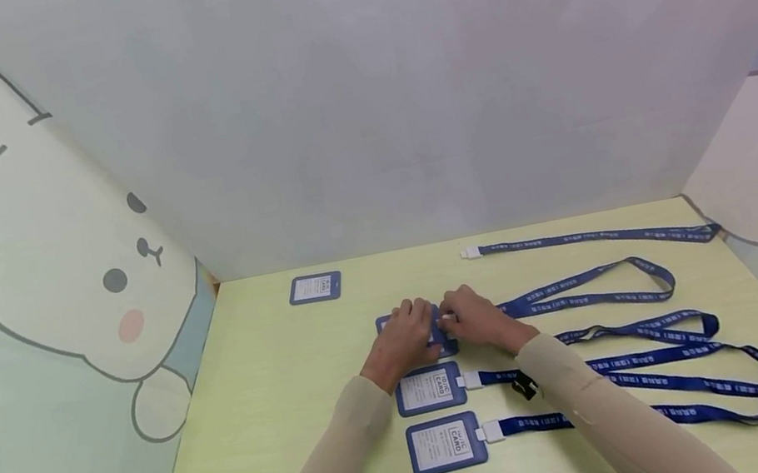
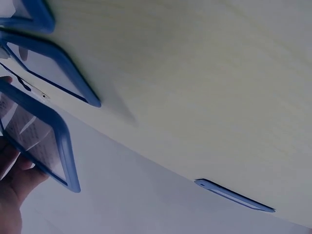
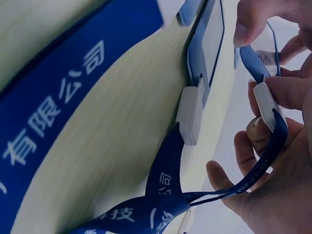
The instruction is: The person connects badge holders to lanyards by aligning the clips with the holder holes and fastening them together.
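Observation:
My left hand [image 1: 404, 338] grips a blue-framed ID card holder [image 2: 62, 139], raised above the table in the left wrist view. My right hand [image 1: 476, 319] pinches the white plastic clip [image 3: 266, 105] of a blue lanyard [image 1: 591, 299]. This clip meets the slotted end of the holder, and fingertips hide part of the join. From the clip, the lanyard strap runs right to a loop on the table. Nearer my body lie two more card holders [image 1: 430, 389] [image 1: 447, 444], each with a white clip and lanyard at its right end.
A loose card holder [image 1: 315, 287] lies at the back left. At the back right, a lanyard [image 1: 592, 236] with a white clip [image 1: 471, 252] is stretched out. Below my right forearm sits a small black buckle [image 1: 525, 387]. Walls close off the table's back and sides.

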The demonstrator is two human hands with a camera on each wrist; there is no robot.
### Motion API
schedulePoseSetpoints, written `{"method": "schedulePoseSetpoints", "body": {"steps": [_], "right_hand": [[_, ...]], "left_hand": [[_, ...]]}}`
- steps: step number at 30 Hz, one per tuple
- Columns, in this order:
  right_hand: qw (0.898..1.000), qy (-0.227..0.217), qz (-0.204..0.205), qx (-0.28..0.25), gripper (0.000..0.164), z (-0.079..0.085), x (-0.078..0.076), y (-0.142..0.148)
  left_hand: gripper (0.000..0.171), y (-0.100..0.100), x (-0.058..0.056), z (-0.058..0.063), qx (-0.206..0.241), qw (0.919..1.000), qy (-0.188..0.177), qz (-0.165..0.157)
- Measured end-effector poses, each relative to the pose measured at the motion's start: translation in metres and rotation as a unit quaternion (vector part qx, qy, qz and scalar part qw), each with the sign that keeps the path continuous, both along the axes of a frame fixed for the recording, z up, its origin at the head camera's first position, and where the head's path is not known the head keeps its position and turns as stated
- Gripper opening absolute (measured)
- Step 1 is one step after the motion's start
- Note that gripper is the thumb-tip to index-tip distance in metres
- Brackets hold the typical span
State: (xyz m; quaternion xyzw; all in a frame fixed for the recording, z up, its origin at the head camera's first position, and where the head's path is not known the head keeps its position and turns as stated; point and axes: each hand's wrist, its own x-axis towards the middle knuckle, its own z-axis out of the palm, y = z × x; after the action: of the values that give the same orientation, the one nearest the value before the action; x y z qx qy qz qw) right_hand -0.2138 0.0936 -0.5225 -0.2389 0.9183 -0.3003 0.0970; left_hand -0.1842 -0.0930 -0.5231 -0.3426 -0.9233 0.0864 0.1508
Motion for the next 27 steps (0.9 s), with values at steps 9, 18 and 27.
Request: {"method": "schedulePoseSetpoints", "body": {"steps": [9, 18, 27], "right_hand": [[0.998, 0.052, -0.012, 0.030, 0.022, -0.001, -0.004, 0.001], [0.984, 0.166, 0.019, 0.068, 0.029, -0.001, -0.008, 0.008], [0.966, 0.236, 0.012, 0.102, 0.029, -0.007, -0.013, 0.005]], "left_hand": [[0.069, -0.007, -0.007, 0.004, 0.019, 0.9988, -0.038, 0.022], [0.074, -0.009, -0.017, 0.005, -0.003, 0.9980, -0.045, 0.045], [0.073, -0.008, -0.030, 0.004, -0.002, 0.9950, -0.076, 0.065]]}}
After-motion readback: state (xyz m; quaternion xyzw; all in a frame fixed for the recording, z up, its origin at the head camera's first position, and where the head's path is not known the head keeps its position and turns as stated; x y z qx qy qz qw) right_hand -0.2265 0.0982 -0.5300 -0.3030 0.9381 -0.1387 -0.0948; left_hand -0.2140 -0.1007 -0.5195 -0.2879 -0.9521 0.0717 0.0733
